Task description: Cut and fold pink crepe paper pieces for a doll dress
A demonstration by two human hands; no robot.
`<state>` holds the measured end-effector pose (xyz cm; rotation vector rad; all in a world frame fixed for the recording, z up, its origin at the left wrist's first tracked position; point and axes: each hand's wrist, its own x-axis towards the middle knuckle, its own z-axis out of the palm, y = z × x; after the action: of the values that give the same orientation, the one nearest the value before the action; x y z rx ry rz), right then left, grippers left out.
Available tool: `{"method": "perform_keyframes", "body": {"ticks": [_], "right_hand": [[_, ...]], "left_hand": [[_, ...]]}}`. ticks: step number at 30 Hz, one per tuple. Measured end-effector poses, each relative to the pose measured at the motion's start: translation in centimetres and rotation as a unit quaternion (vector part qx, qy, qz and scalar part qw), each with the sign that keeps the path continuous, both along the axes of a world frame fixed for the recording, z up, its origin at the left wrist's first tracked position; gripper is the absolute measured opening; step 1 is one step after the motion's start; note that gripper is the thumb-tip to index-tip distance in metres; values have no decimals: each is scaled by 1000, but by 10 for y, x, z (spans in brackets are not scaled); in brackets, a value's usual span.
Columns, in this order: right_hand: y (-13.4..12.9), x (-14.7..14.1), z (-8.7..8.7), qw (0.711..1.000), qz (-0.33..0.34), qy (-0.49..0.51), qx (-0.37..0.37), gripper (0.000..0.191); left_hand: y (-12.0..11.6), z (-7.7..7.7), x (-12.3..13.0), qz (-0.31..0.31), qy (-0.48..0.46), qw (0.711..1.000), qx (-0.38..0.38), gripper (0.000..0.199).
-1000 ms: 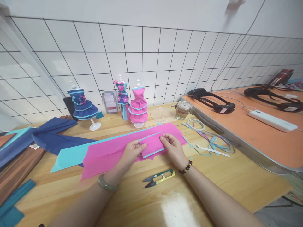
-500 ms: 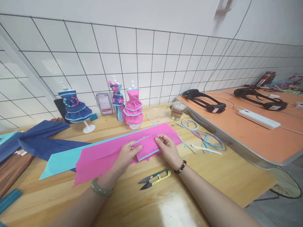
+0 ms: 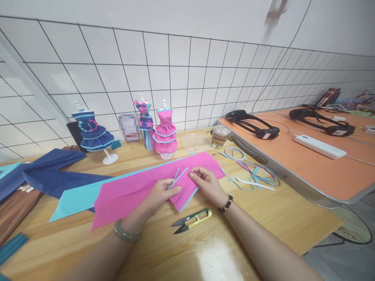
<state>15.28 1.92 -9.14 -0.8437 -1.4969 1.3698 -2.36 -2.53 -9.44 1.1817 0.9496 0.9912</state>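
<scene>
A small pink fabric piece with light-blue trimmed edges [image 3: 184, 190] is held tilted above the table between both hands. My left hand [image 3: 161, 194] pinches its left side, thumb on top and fingers behind. At its upper right, my right hand [image 3: 206, 182] grips the fabric between thumb and fingertips. Beneath lie a long pink fabric sheet [image 3: 129, 199] and a light-blue sheet [image 3: 72, 203]. Thread snips [image 3: 191, 221], with black blades and a yellow and green handle, rest on the wood just in front of the hands.
Behind stand mini dress forms in a navy dress [image 3: 95, 132], a pink dress [image 3: 165, 134] and a mixed-colour dress [image 3: 145, 121]. A lidded cup [image 3: 220, 137] and ribbon scraps [image 3: 258, 173] are right. Navy cloth [image 3: 55, 171] lies left. Black headsets [image 3: 254, 124] sit on an orange table [image 3: 322, 171].
The small pink piece has turned so that its lower end swings down toward me. My left hand has shifted slightly right, and both hands still grip the piece.
</scene>
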Motion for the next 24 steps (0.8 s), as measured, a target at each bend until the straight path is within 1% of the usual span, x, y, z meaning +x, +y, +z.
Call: {"method": "perform_keyframes", "body": {"ticks": [3, 7, 11, 17, 20, 24], "right_hand": [[-1, 0, 0, 999, 26, -13, 13, 20], [-5, -2, 3, 997, 47, -47, 31, 22], [-6, -3, 5, 996, 46, -71, 36, 28], [-2, -2, -1, 995, 40, -81, 31, 30], [-2, -1, -2, 995, 33, -86, 37, 27], [-2, -1, -1, 995, 26, -84, 46, 25]], "left_hand": [[0, -1, -1, -8, 4, 1000, -3, 26], [-1, -2, 1, -16, 10, 1000, -4, 30], [-1, -3, 1, 6, 47, 999, -9, 33], [-1, -4, 2, 29, 58, 998, -19, 35], [-2, -2, 3, 25, 64, 998, -14, 35], [-2, 0, 3, 1, 60, 998, -7, 35]]}}
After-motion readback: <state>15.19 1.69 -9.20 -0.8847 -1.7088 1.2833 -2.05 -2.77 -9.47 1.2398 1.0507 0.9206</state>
